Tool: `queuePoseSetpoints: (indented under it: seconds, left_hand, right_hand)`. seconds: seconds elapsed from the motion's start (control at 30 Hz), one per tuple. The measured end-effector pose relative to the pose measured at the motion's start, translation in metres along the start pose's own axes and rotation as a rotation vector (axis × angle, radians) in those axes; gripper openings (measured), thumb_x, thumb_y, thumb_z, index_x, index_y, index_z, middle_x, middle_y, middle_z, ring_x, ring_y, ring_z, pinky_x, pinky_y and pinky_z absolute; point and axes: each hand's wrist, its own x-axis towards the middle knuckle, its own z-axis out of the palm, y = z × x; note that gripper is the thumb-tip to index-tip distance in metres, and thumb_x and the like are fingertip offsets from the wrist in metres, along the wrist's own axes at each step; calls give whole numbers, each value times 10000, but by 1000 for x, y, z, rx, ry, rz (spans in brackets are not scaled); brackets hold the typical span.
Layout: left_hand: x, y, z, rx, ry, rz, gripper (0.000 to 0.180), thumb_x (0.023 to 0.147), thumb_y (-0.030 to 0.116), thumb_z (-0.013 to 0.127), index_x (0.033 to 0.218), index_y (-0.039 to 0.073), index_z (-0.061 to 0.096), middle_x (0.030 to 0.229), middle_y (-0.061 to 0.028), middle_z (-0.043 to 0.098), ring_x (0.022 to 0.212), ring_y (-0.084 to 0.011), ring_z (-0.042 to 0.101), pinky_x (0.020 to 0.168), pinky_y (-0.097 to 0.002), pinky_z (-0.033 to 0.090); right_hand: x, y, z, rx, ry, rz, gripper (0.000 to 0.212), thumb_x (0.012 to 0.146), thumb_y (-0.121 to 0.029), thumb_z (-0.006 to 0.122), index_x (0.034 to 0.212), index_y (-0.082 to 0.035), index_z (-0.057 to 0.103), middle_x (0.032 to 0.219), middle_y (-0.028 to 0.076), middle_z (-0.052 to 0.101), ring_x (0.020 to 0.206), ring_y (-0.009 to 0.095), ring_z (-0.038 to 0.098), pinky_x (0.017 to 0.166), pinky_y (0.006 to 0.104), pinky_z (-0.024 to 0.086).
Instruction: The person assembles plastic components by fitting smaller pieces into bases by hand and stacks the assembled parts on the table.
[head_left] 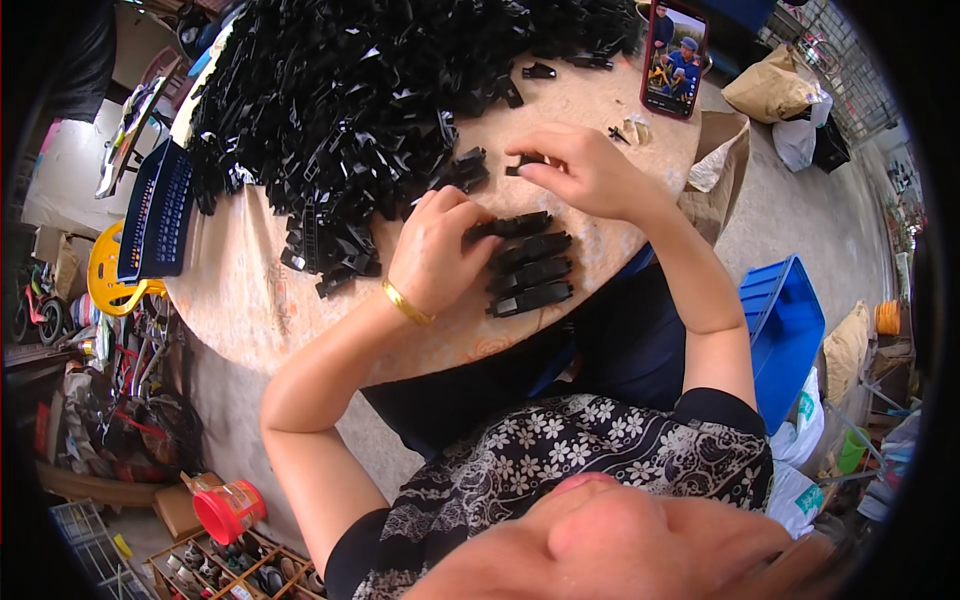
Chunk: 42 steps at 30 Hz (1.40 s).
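Note:
A row of long black plastic parts (533, 272) lies stacked side by side on the round table's near side. My left hand (432, 245) is closed at the row's far end, its thumb and curled fingers around the left end of the farthest black plastic part (520, 225). Farther right, my right hand (590, 172) pinches a small black plastic piece (516, 168) between thumb and fingers, just above the table. Beyond my left hand, a few loose black parts (462, 170) lie at the edge of a large heap of similar black parts (330, 100).
A cream patterned cloth (240, 310) covers the table. At its far right stands a phone (675, 60) playing a video. A dark blue basket (157, 210) and a yellow stool (108, 270) are at the left. On the floor are a blue crate (785, 340) and a red bucket (229, 510).

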Motion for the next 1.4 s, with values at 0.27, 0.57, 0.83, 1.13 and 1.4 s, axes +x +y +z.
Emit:
queuePoseSetpoints:
  seconds: [0.27,0.57,0.83,1.13,1.4]
  left_hand:
    - [2,-1,2,40,24,-9,200,726,114,724,895,18,679,866,-125,586,855,-312,563,750,-383,471]
    - [2,-2,1,29,28,-25,197,723,124,735,878,13,687,838,-119,595,815,-299,577,725,-373,476]
    - [6,-3,2,-7,19,-9,200,719,76,739,891,-11,686,827,-120,592,768,-276,597,684,-343,487]
    - [5,0,6,-14,14,19,186,699,31,738,874,-4,689,804,-119,576,713,-281,598,644,-337,488]
    - [3,4,3,-55,-120,150,217,742,128,752,937,48,700,832,-79,573,786,-249,550,693,-337,464]
  right_hand:
    - [-17,-23,6,320,-87,207,181,877,-182,639,994,-48,669,807,129,668,708,286,635,647,333,489]
    - [-19,-20,-3,38,-91,-7,230,727,-175,731,930,-73,700,827,95,595,812,286,592,711,381,475]
    - [-21,-5,-14,-33,-126,-25,175,702,-155,726,845,-60,699,794,80,583,807,277,585,702,369,472]
    - [-14,-10,2,0,-114,-142,157,721,-193,728,805,-64,697,785,75,588,764,276,582,666,370,471]
    - [41,54,10,-274,219,84,351,816,-388,684,987,-81,696,933,107,648,869,296,636,751,386,512]
